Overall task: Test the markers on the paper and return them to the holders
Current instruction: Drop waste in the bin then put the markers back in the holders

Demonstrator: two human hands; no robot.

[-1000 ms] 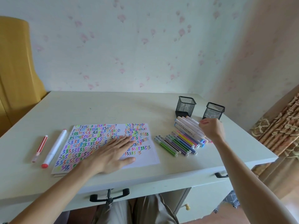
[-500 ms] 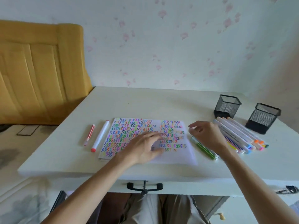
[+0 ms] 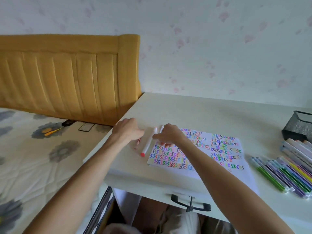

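while between both hands, marker

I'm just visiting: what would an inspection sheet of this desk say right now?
Surface: pale desk, drawer handle at its front edge.
Job's things: paper covered in coloured squiggles; white marker with red cap left of it; thin red marker partly under the left hand; row of markers at right; one mesh holder at the frame edge.
Clutter: nothing seen.
Hands: left hand over the thin red marker, grip unclear; right hand at the paper's left edge, fingers curled, grip unclear.
Cables: nothing seen.
Surroundings: yellow headboard, flowered bedding, floral wallpaper.
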